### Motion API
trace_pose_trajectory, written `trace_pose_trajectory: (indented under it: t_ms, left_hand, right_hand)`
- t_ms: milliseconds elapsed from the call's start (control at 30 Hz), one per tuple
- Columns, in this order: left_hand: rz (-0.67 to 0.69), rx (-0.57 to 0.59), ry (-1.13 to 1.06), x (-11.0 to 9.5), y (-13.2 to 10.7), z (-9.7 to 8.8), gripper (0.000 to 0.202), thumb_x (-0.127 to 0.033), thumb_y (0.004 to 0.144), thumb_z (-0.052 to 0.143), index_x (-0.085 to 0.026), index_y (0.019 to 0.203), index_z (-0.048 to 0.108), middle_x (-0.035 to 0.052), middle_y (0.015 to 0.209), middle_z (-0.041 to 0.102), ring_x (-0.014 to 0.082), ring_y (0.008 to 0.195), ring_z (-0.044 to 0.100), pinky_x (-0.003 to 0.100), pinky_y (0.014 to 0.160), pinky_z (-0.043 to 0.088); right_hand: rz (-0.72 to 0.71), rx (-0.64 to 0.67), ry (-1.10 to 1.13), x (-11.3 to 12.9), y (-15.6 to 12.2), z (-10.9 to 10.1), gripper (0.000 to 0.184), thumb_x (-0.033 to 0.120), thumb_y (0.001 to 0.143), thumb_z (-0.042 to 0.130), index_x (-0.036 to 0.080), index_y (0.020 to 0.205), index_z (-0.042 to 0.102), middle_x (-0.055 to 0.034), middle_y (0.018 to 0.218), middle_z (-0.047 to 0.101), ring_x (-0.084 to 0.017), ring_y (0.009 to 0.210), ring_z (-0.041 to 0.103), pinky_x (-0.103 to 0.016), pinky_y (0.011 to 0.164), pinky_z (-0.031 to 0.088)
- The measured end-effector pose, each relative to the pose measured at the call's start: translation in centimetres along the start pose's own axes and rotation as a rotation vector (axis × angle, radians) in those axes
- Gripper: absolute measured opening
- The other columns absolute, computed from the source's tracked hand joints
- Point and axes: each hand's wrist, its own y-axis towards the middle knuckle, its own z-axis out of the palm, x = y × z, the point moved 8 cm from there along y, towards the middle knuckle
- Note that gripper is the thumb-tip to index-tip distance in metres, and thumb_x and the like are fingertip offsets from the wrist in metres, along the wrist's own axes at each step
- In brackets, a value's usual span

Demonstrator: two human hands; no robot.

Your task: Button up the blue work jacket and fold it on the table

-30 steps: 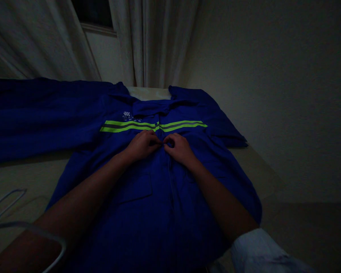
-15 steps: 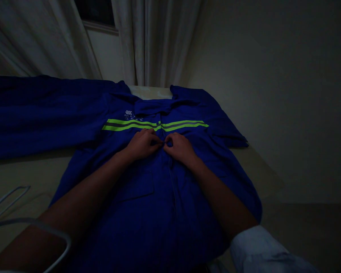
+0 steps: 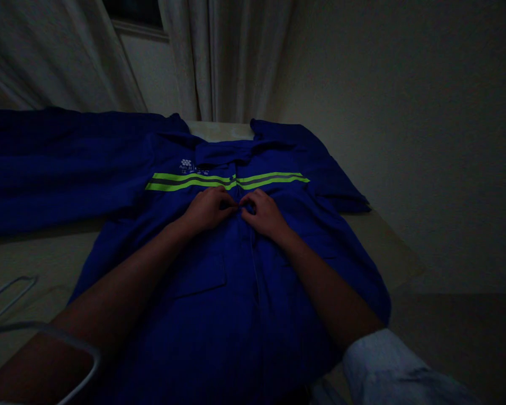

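Note:
A blue work jacket (image 3: 202, 332) lies spread on the table with its collar at the far end. Yellow-green reflective bands cross its chest, and a white logo sits above them on the left. Just below the bands, my left hand (image 3: 206, 209) pinches the front placket between thumb and fingers. Facing it, my right hand (image 3: 262, 212) pinches the same front edge, the fingertips of both hands almost meeting. Whatever small part lies between the fingertips is too dark and small to make out.
More blue cloth (image 3: 46, 169) stretches over the table's left side. A white wire hanger (image 3: 95, 360) pokes in at the lower left. Pale curtains (image 3: 231, 62) hang behind the table (image 3: 388, 242), and a bare wall (image 3: 425, 140) rises at the right.
Both hands stay at the placket with their pinch nearly the same; the right index finger has shifted slightly. The whole view has moved a little.

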Motion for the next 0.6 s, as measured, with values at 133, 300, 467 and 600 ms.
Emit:
trace_pose_trajectory:
  t_ms: [133,300,467,600]
  left_hand:
    - [0.0,-0.01,0.039,-0.01,-0.11,0.02,0.014,-0.031,0.089,0.068,-0.024,0.093,0.079,0.005,0.096,0.07,0.023,0.091,0.063,0.035,0.078,0.046]
    - [0.016,-0.017,-0.007,0.09,-0.34,0.04,0.014,-0.035,0.09,0.069,-0.024,0.093,0.077,0.0039,0.094,0.07,0.022,0.09,0.062,0.034,0.077,0.044]
    - [0.058,-0.015,-0.095,-0.25,-0.39,-0.24,0.014,-0.035,0.089,0.071,-0.023,0.093,0.077,0.0041,0.095,0.07,0.0209,0.09,0.064,0.032,0.078,0.047]
    - [0.023,0.011,-0.096,-0.08,-0.18,-0.16,0.012,-0.032,0.086,0.071,-0.023,0.09,0.078,0.0045,0.094,0.07,0.0195,0.084,0.064,0.03,0.072,0.047]
  right_hand:
    - [0.041,0.012,-0.068,-0.31,0.21,0.07,0.014,0.015,0.082,0.069,0.018,0.095,0.072,-0.0035,0.093,0.063,-0.019,0.085,0.058,-0.031,0.082,0.045]
    - [-0.012,0.06,0.02,-0.54,0.48,0.08,0.018,0.012,0.078,0.068,0.019,0.095,0.07,-0.0016,0.094,0.062,-0.017,0.085,0.057,-0.029,0.08,0.044]
    - [-0.042,0.073,0.07,-0.4,0.56,0.0,0.018,0.01,0.077,0.066,0.019,0.091,0.069,-0.001,0.093,0.062,-0.017,0.083,0.056,-0.028,0.08,0.044]
    - [-0.012,0.03,0.019,-0.3,0.62,-0.05,0.013,0.013,0.078,0.069,0.02,0.089,0.07,-0.0016,0.09,0.063,-0.017,0.083,0.057,-0.029,0.08,0.044]
